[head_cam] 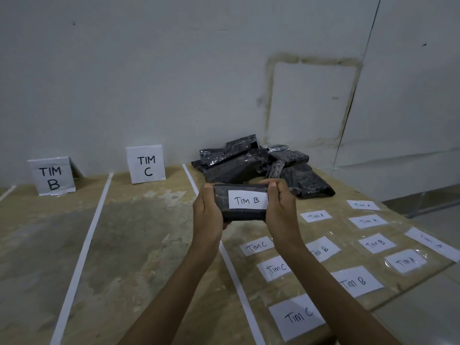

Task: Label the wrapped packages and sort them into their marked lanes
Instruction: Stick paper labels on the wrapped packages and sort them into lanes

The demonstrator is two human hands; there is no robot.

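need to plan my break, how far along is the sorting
Barely begun: no package shows in the lanes before the TIM B sign or TIM C sign. In hand: left hand and right hand grip one package, TIM B label on it. Left: the pile and the loose labels.

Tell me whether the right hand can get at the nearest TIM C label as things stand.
Probably not yet: the right hand and left hand both grip the labelled package. The TIM C label lies uncovered beside the right forearm, so freeing that hand should suffice.

Pale grey wall (174, 70) — stained rectangular outline (311, 100), worn tan surface (139, 232)
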